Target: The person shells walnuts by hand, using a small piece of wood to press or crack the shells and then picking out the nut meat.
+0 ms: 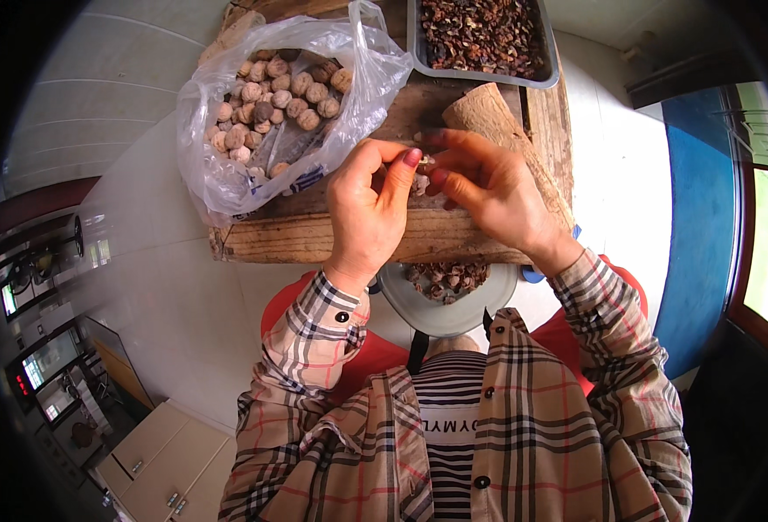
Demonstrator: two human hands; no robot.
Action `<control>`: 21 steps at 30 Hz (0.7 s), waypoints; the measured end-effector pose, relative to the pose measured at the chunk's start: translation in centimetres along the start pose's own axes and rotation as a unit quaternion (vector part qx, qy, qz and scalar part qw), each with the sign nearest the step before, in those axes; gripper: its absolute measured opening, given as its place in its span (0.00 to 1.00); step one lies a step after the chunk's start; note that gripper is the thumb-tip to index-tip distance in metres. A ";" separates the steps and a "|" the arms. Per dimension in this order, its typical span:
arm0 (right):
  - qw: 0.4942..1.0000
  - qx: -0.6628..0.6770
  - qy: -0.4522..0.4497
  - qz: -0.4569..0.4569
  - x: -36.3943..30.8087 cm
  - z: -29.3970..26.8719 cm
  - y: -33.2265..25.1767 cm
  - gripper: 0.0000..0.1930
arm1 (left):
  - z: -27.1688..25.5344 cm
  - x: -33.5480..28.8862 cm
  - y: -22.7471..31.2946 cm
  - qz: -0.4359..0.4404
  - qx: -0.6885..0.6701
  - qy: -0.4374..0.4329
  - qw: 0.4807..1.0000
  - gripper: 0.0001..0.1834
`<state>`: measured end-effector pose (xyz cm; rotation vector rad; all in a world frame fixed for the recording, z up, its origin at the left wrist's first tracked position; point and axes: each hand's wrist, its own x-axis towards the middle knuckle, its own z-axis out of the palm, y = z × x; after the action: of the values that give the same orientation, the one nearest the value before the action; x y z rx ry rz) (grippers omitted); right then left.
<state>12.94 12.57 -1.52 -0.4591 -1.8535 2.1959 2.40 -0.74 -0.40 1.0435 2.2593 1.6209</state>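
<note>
Plaid shirt (567, 409): worn open over a striped top (449, 391), with cuffs ending at the wrists, leaving skin bare for fine fingertip work.
Round basin (440, 324): set between the red-clad knees, partly hidden by the table edge; holding brown shell pieces (445, 283), probably placed there to lie close below the fingers.
Wooden table (314, 239): rough and thick-edged, drawn close to the lap, likely for short reaches.
Left hand (367, 200): nearly closed, pinching a walnut fragment (427, 161) with thumb and forefinger.
Right hand (510, 191): half curled, with fingertips gathered around the opposite side of the fragment; cannot tell whether gripping or merely steadying.
Fragment's place: between both sets of fingertips, above the table; pale, too small to tell kernel from shell.
Plastic bag (200, 174): left of the hands, spread wide, presumably for easy access; containing whole walnuts (301, 84).
Log section (488, 109): lying beyond and beside the right hand; reason unclear.
Rectangular tray (484, 76): at the far right, full of dark brown flakes (480, 35), apart from the bag, perhaps to prevent mixing.
</note>
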 end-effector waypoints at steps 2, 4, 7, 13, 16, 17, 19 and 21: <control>0.996 -0.087 0.003 -0.032 0.0 -0.2 0.3 0.14 | -0.1 0.0 -0.2 -0.017 0.023 -0.006 1.000 0.09; 0.983 -0.175 0.006 -0.063 -0.1 -0.6 0.3 0.14 | -0.1 0.0 -0.2 -0.035 0.044 -0.012 0.998 0.09; 0.943 -0.307 -0.040 -0.121 -0.1 -1.2 0.4 0.12 | 0.0 -0.3 -0.3 -0.055 0.053 -0.096 0.992 0.13; 0.940 -0.270 -0.131 0.162 1.0 -3.2 -3.5 0.17 | -1.4 0.3 -3.5 -0.025 0.233 -0.115 0.965 0.09; 0.982 0.137 0.090 0.092 3.3 -4.5 -3.0 0.20 | -0.9 -0.3 -4.5 0.010 0.306 -0.145 0.941 0.06; 0.982 0.138 0.091 0.092 3.4 -4.6 -2.9 0.20 | -0.7 -0.3 -4.4 0.003 0.329 -0.173 0.929 0.05; 0.982 0.135 0.084 0.102 3.6 -4.6 -2.7 0.22 | -0.4 -0.5 -4.1 0.001 0.341 -0.169 0.925 0.06; 0.988 0.063 0.037 0.134 2.8 -3.8 -2.7 0.19 | -0.1 -0.5 -3.5 -0.001 0.352 -0.165 0.921 0.07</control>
<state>11.77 17.55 0.31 -0.7934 -1.6871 2.4108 1.19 -1.72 -3.55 1.3189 2.6177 0.5274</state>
